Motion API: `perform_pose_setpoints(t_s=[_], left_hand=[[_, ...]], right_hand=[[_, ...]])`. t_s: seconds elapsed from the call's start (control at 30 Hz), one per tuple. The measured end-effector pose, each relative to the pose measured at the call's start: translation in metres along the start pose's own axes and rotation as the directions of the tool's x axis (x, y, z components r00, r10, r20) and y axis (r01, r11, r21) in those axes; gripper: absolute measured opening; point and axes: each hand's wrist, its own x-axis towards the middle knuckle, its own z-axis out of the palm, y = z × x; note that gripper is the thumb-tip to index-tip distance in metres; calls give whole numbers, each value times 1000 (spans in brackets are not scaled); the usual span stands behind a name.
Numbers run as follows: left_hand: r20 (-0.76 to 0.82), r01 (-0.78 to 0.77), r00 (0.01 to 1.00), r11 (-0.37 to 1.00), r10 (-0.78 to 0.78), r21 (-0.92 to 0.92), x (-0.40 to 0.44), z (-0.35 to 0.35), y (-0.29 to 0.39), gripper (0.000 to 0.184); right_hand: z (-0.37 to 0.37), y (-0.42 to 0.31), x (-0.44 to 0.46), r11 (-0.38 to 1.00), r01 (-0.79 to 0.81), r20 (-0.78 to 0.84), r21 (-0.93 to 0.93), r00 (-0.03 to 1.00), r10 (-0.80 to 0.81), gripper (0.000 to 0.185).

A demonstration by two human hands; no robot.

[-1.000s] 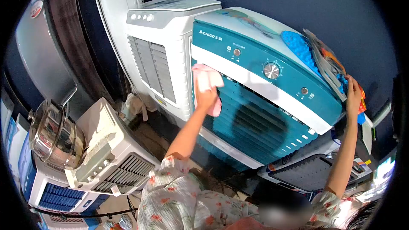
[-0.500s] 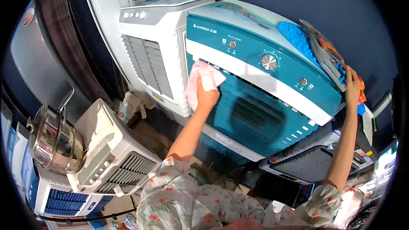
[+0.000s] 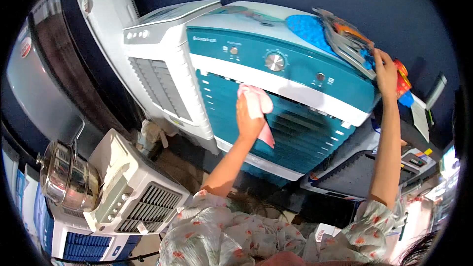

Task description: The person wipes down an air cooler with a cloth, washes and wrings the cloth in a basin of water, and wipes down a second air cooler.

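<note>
My left hand [image 3: 250, 120] is closed on a pink cloth [image 3: 255, 99], pressed against the front grille [image 3: 295, 127] of a teal and white air cooler [image 3: 212, 49]. One end of the cloth hangs below my fingers. A silver dial [image 3: 275, 61] and two small knobs sit on the cooler's upper panel. My right hand [image 3: 387, 74] is curled at the cooler's top right corner, beside a clear plastic package [image 3: 340, 39] on its top. Whether the fingers also hold the package's edge, I cannot tell. A blue bumpy item [image 3: 308, 30] lies partly under the package.
A white air cooler [image 3: 167, 49] stands against the teal one's left side. Lower left, a steel pot [image 3: 69, 177] rests beside a smaller beige cooler [image 3: 133, 192]. A red packet [image 3: 402, 79] is beyond my right hand. A dark-topped appliance [image 3: 342, 175] stands lower right.
My left hand has moved the pink cloth from the grille's upper left edge toward its middle. The view has shifted, and my right hand stays at the cooler's corner.
</note>
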Motion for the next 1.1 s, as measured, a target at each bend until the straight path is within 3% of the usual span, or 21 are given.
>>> perform_pose_setpoints(t_s=[0.07,0.1,0.2,0.27,0.37,0.43,0.5,0.6,0.63,0.77,0.87,0.9,1.0,1.1], left_hand=[[8,18,1000,998,-17,-63,3,-6,18,51],[74,197,980,934,-183,-299,-1,5,23,52],[-36,-135,991,970,130,-202,-25,17,63,65],[93,81,995,905,-46,-417,-48,32,86,69],[165,126,986,813,-38,-569,-40,15,129,73],[259,291,951,777,-170,-559,-79,64,127,72],[239,252,959,838,-151,-484,-82,56,145,76],[299,11,948,926,111,-377,-73,48,165,74],[392,168,920,922,-19,-348,-69,39,171,71],[255,22,966,981,29,-194,-68,46,166,75],[146,-30,987,961,73,-276,-80,66,180,73],[205,-20,975,957,82,-289,-80,64,190,70],[474,203,852,696,220,-689,-75,89,203,65],[194,124,978,548,72,-828,-77,85,235,40]], right_hand=[[-1,-5,-1,1000,-2,2,-8,1000,2,44],[2,-1,0,1000,2,-7,-7,1000,-2,43],[-1,-11,-3,997,-49,-16,-55,999,48,43],[-1,-10,-3,997,-45,-1,-65,999,46,42],[0,-10,-2,997,-33,6,-74,999,33,42],[-1,-14,-4,996,-18,-20,-82,1000,17,41],[-1,-15,-6,997,-8,-29,-79,1000,5,41],[-2,-16,-8,998,40,-41,-56,998,-42,39],[-2,-15,-9,998,38,-39,-50,998,-40,38],[-2,-16,-9,998,35,-33,-48,999,-37,37],[-4,-19,-10,999,-10,-9,-32,1000,9,38],[-2,-18,-11,999,1,-23,-41,1000,-2,38],[-1,-17,-11,999,3,-30,-45,1000,-4,39],[-1,-15,-11,999,8,-20,-50,1000,-9,39]])
